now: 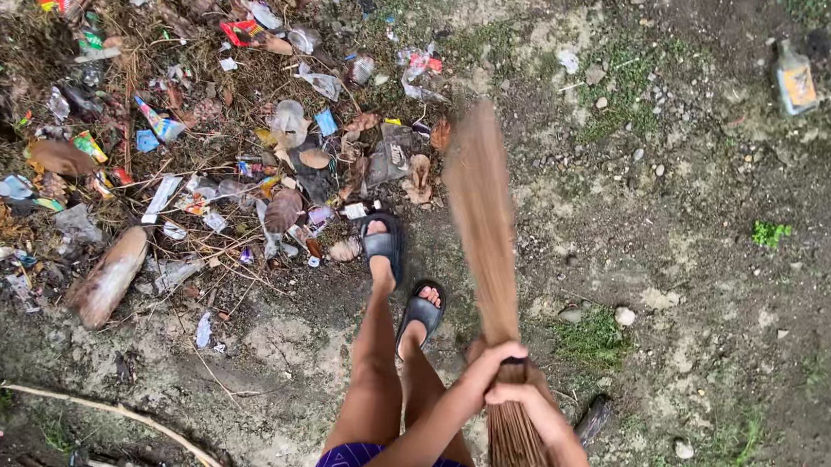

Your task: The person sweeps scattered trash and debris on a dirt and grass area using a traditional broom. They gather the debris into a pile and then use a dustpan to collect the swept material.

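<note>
The person stands on bare, patchy dirt with both hands wrapped around a stick broom. The left hand and the right hand sit one against the other at the bound neck of the broom, fingers curled fully closed around it, with the loose butt ends of the sticks fanning out below the hands. The long brush end stretches away from the hands and is blurred, its tip reaching the edge of the litter pile. That pile, to the left of the broom, is a spread of wrappers, plastic scraps, dry leaves and twigs. Two feet in dark sandals are planted just left of the broom, the forward one touching the rim of the pile. A piece of wood lies at the near side of the pile, well left of the broom. A flat bottle lies on the ground far off to the broom's right
</note>
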